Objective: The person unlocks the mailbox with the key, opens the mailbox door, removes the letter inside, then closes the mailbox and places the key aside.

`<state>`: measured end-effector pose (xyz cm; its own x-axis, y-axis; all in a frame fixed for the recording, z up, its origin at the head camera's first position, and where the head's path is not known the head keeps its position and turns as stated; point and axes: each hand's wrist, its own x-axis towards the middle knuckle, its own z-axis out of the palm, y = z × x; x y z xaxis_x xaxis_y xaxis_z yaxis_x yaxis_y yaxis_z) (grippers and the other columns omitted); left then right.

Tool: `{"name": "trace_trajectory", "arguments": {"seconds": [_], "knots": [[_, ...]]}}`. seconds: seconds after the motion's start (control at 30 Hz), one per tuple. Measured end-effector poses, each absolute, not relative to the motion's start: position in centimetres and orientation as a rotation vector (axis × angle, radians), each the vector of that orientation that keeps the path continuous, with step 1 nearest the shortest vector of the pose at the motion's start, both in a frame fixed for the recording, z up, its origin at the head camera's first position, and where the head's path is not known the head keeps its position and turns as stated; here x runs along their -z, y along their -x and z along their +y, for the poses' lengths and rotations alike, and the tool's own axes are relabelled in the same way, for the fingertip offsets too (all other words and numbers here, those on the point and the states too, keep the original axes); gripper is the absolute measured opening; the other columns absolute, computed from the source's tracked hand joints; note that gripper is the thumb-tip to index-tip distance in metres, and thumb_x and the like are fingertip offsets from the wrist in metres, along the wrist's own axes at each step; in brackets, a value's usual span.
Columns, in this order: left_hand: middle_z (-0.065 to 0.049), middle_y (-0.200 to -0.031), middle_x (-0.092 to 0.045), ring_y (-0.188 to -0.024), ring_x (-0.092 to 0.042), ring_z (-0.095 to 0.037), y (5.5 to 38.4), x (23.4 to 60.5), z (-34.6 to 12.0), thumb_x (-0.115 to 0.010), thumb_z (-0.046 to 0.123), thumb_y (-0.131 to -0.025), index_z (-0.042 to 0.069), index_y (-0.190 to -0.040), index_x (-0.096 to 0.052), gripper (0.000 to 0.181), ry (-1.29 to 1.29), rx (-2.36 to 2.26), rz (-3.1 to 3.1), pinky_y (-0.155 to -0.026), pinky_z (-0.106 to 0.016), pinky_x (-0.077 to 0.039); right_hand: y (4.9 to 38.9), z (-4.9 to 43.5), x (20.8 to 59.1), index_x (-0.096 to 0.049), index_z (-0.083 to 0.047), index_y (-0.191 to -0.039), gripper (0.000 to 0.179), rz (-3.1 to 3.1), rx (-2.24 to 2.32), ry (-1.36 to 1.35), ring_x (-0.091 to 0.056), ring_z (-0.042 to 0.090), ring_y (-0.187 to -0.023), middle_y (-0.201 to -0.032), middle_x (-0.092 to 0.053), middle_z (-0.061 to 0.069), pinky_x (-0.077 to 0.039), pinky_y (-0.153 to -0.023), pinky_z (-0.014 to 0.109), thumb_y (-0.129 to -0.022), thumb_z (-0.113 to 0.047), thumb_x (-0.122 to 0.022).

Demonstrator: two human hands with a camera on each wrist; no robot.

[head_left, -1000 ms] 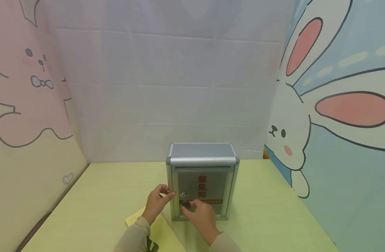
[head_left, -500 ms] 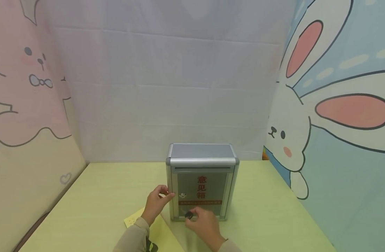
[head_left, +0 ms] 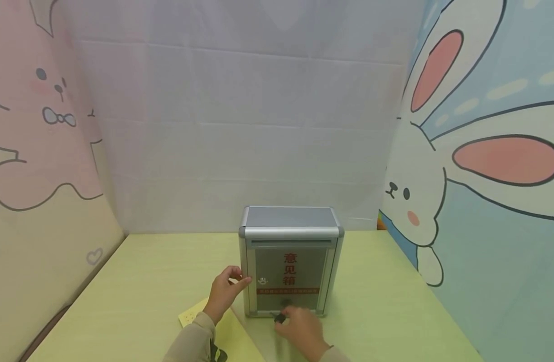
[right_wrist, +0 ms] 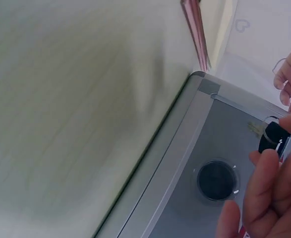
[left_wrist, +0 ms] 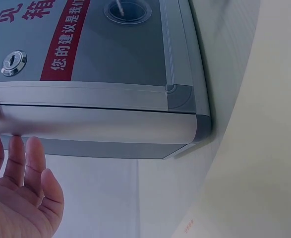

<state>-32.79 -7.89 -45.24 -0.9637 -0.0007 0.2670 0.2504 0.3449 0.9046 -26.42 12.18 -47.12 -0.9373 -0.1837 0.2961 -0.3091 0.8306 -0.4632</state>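
A grey metal suggestion box (head_left: pixel 313 269) with red lettering stands upright on the table. My left hand (head_left: pixel 224 291) holds its left edge, thumb on the front frame and fingers along the side; the left wrist view shows these fingers (left_wrist: pixel 35 153) against the side wall. Low in front of the box, my right hand (head_left: pixel 302 329) pinches a black-headed key (head_left: pixel 280 318). In the right wrist view the key (right_wrist: pixel 274 136) has a ring and a blurred blade, apart from the box. The round lock (left_wrist: pixel 14 62) shows a bare keyhole.
Yellow paper (head_left: pixel 233 332) lies on the pale yellow table (head_left: pixel 168 261) beneath my left forearm. A dark round fitting (right_wrist: pixel 217 180) sits low on the box front. White sheeting (head_left: pixel 240 125) hangs behind, and rabbit-printed walls flank the table.
My right hand has moved down and to the right with the key, away from the lock. My left hand has stayed at the box's left edge.
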Motion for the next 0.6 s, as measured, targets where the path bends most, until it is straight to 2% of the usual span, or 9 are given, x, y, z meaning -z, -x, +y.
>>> {"name": "trace_trajectory", "arguments": {"seconds": [0.17,0.33,0.5,0.6], "knots": [[-0.003,-0.084,-0.057,-0.078,-0.052,-0.019,32.7,45.1,-7.8,-0.074,0.014,-0.084,0.002,-0.091,-0.055,0.024,0.213,1.68,-2.394,-0.068,-0.031,-0.043,26.6,12.6,47.7,-0.073,-0.008,-0.085,0.023,-2.851,-0.723,-0.345,-0.037,0.004,-0.049,-0.069,-0.064,-0.003,-0.034,-0.039,0.022,-0.075,-0.029,-0.072],[-0.004,-0.085,-0.058,-0.08,-0.052,-0.018,32.6,45.0,-7.9,-0.074,0.014,-0.084,0.002,-0.091,-0.055,0.024,0.214,1.68,-2.395,-0.07,-0.031,-0.044,26.7,13.0,48.3,-0.072,-0.012,-0.079,0.015,-2.91,-0.708,-0.332,-0.045,0.004,-0.055,-0.073,-0.066,-0.004,-0.039,-0.044,0.026,-0.076,-0.027,-0.073],[-0.004,-0.085,-0.058,-0.08,-0.052,-0.017,32.5,44.9,-7.9,-0.074,0.014,-0.084,0.001,-0.092,-0.055,0.024,0.206,1.688,-2.393,-0.07,-0.031,-0.044,26.7,13.1,48.7,-0.07,-0.013,-0.075,0.012,-2.959,-0.695,-0.319,-0.043,0.005,-0.055,-0.071,-0.063,-0.006,-0.038,-0.046,0.026,-0.075,-0.024,-0.073],[-0.004,-0.085,-0.058,-0.081,-0.052,-0.02,32.6,45.0,-7.9,-0.074,0.014,-0.084,0.001,-0.092,-0.055,0.024,0.209,1.69,-2.392,-0.07,-0.031,-0.044,26.8,13.2,48.7,-0.066,-0.012,-0.067,0.011,-3.014,-0.704,-0.301,-0.039,0.007,-0.053,-0.064,-0.057,-0.007,-0.035,-0.046,0.026,-0.073,-0.02,-0.071]]}}
